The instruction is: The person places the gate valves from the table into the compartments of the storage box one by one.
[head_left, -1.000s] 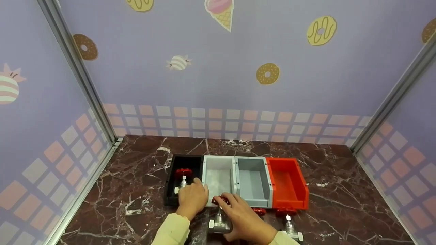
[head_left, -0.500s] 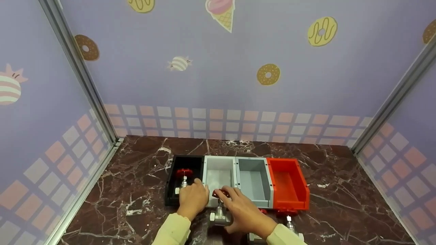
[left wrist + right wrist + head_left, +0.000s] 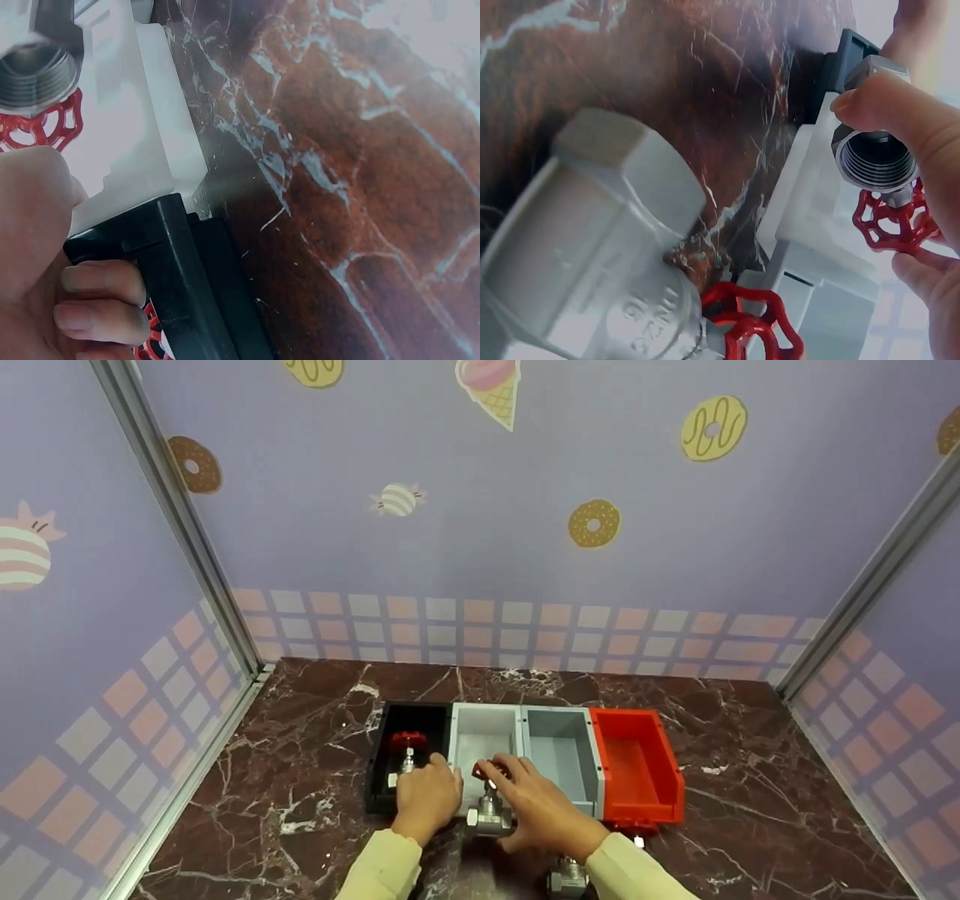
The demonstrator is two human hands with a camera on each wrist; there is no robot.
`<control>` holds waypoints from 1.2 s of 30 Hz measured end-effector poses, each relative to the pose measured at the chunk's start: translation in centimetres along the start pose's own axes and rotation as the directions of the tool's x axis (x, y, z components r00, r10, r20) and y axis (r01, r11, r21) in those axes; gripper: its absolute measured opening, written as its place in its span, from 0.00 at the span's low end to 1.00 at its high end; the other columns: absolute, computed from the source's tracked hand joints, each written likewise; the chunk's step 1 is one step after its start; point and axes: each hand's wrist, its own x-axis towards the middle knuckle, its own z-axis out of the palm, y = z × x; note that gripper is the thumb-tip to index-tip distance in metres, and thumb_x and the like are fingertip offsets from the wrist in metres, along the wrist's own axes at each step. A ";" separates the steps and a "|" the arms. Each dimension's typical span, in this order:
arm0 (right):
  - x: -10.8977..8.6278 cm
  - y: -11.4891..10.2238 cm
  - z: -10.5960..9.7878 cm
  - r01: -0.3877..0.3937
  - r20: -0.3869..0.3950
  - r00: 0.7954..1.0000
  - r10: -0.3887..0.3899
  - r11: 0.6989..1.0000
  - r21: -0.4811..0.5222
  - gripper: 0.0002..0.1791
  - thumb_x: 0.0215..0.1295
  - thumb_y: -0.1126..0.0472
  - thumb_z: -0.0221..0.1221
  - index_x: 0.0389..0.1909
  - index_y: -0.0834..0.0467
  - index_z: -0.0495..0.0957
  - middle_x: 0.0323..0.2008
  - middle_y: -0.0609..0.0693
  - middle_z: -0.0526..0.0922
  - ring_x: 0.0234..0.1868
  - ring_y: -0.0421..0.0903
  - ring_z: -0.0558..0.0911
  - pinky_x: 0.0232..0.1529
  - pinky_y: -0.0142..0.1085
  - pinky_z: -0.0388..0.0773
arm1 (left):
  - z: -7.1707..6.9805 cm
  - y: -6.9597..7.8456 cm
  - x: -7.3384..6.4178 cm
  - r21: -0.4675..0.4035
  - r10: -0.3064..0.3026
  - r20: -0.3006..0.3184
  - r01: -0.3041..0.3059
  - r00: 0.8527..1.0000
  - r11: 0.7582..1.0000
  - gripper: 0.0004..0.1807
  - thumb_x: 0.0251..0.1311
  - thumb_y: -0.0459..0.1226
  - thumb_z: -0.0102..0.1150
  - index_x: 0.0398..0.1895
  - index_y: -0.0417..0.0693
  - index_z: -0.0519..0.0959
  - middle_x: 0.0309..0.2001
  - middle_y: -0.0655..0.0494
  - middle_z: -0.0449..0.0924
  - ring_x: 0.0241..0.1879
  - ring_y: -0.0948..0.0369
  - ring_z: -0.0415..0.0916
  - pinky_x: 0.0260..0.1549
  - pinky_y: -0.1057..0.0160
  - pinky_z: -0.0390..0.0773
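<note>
The right hand (image 3: pixel 544 810) grips a valve (image 3: pixel 490 814) top and bottom (presumably for balance), while the left hand (image 3: pixel 429 791) holds the black bin (image 3: pixel 416 718), likely steadying it.

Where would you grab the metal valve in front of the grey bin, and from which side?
Probably by its chunky silver body, coming from above on the near side: the red handwheel points toward the grey bin, leaving the thick body more open.
</note>
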 end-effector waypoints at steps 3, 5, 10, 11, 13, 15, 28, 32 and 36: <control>0.3 0.2 -0.1 -0.013 0.005 1.000 0.013 1.000 0.011 0.65 0.30 0.48 0.76 0.75 0.50 0.52 0.67 0.56 0.63 0.62 0.53 0.69 0.52 0.45 0.78 | 0.0 0.0 -0.1 0.008 0.004 -0.031 -0.004 1.000 1.000 0.18 0.62 0.48 0.54 0.29 0.41 0.71 0.19 0.45 0.79 0.18 0.47 0.78 0.18 0.50 0.73; 0.5 0.3 -0.2 -0.019 0.006 1.000 0.019 1.000 0.017 0.65 0.30 0.49 0.76 0.75 0.50 0.52 0.67 0.56 0.63 0.62 0.52 0.69 0.52 0.45 0.78 | -0.1 0.0 -0.2 0.011 0.003 -0.040 -0.003 0.999 1.000 0.18 0.62 0.47 0.54 0.30 0.40 0.72 0.19 0.44 0.80 0.18 0.47 0.78 0.18 0.50 0.73; 1.0 0.5 -0.2 -0.033 0.018 0.999 0.033 0.999 0.033 0.65 0.31 0.50 0.76 0.75 0.50 0.52 0.68 0.57 0.62 0.63 0.53 0.68 0.53 0.46 0.78 | -0.2 0.0 -0.2 0.006 -0.006 -0.019 0.006 1.000 1.000 0.18 0.62 0.47 0.54 0.33 0.38 0.73 0.20 0.44 0.81 0.19 0.46 0.79 0.19 0.49 0.73; 1.1 0.6 -0.2 -0.035 0.020 0.999 0.034 0.999 0.036 0.65 0.31 0.50 0.76 0.75 0.50 0.51 0.68 0.57 0.62 0.63 0.54 0.68 0.53 0.46 0.77 | -0.2 0.0 -0.2 0.003 -0.007 -0.014 0.007 1.000 1.000 0.18 0.62 0.47 0.54 0.33 0.38 0.73 0.21 0.43 0.81 0.20 0.46 0.79 0.19 0.49 0.73; 1.3 0.7 -0.1 -0.039 0.026 0.999 0.038 0.998 0.043 0.66 0.31 0.51 0.77 0.75 0.49 0.51 0.68 0.57 0.62 0.64 0.54 0.68 0.54 0.47 0.77 | -0.2 0.1 -0.2 0.001 -0.008 -0.007 0.008 1.000 1.000 0.18 0.63 0.47 0.53 0.33 0.38 0.73 0.21 0.43 0.81 0.20 0.46 0.79 0.19 0.49 0.73; 1.5 0.9 -0.2 -0.037 0.024 0.999 0.035 0.998 0.051 0.66 0.30 0.51 0.77 0.75 0.49 0.52 0.69 0.57 0.61 0.64 0.55 0.68 0.55 0.47 0.77 | -0.2 0.1 -0.2 0.001 -0.008 0.000 0.008 1.000 1.000 0.18 0.63 0.47 0.53 0.32 0.39 0.73 0.21 0.43 0.81 0.20 0.46 0.79 0.19 0.49 0.73; 2.9 1.8 -0.2 -0.021 0.008 1.000 0.020 0.999 0.048 0.63 0.29 0.53 0.76 0.73 0.54 0.56 0.66 0.61 0.64 0.61 0.56 0.71 0.55 0.47 0.76 | -0.2 0.1 0.0 -0.004 -0.023 0.053 0.024 0.998 1.000 0.18 0.65 0.48 0.50 0.33 0.40 0.72 0.22 0.43 0.81 0.21 0.46 0.80 0.21 0.49 0.74; 3.4 1.8 -0.4 -0.020 0.028 0.999 0.019 0.999 0.048 0.63 0.31 0.54 0.77 0.73 0.54 0.56 0.66 0.61 0.64 0.63 0.57 0.70 0.56 0.47 0.75 | -0.2 0.0 0.0 0.007 -0.016 0.070 0.015 0.997 1.000 0.18 0.66 0.49 0.50 0.32 0.41 0.71 0.22 0.44 0.81 0.21 0.47 0.80 0.21 0.50 0.75; 3.8 1.8 -0.6 -0.032 0.056 0.998 0.029 0.998 0.049 0.63 0.32 0.54 0.77 0.73 0.55 0.55 0.67 0.62 0.63 0.65 0.58 0.68 0.57 0.48 0.75 | -0.3 0.0 0.0 0.008 -0.010 0.078 0.009 0.997 1.000 0.18 0.67 0.49 0.49 0.32 0.41 0.71 0.22 0.45 0.80 0.21 0.47 0.80 0.21 0.50 0.75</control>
